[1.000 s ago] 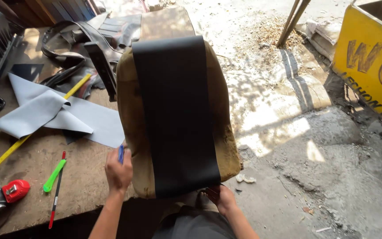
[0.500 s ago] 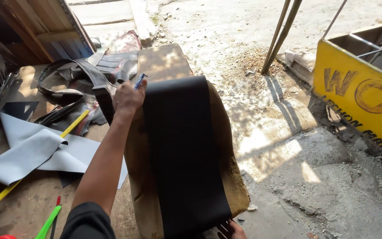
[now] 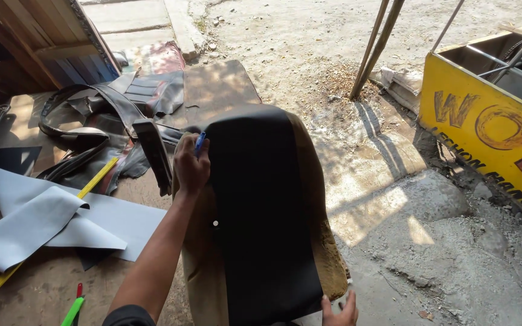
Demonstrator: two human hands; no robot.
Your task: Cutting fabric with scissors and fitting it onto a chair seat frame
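Clearly soft and floppy, the black sheet draped over the tan foam cushion on the workbench looks light, best pinned at its edges: left hand grips a blue pen there, right hand lies spread at its bottom corner

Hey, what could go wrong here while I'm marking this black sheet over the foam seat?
The black vinyl sheet only lies draped over the tan foam seat cushion, so it may slide under the blue pen in your left hand and skew the line. Your right hand steadies just the bottom edge near the workbench's rim, so the cushion might tip toward the dirt floor.
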